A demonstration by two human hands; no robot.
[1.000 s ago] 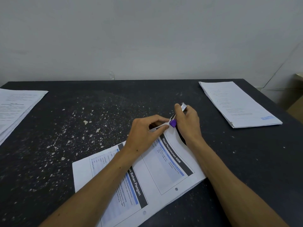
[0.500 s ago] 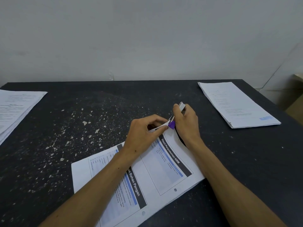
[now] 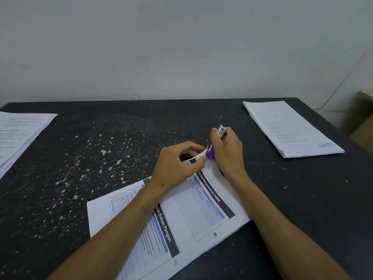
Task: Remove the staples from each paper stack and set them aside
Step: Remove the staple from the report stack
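left hand pinching paper stack — right hand gripping stapler

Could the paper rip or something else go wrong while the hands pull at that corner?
Maybe. The left hand pinches the lifted corner of the printed stack while the right hand works the metal tool there, so a hard tug might tear it. The tool's tip sits close to the left fingertips and could poke them. A freed staple might vanish on the speckled table.
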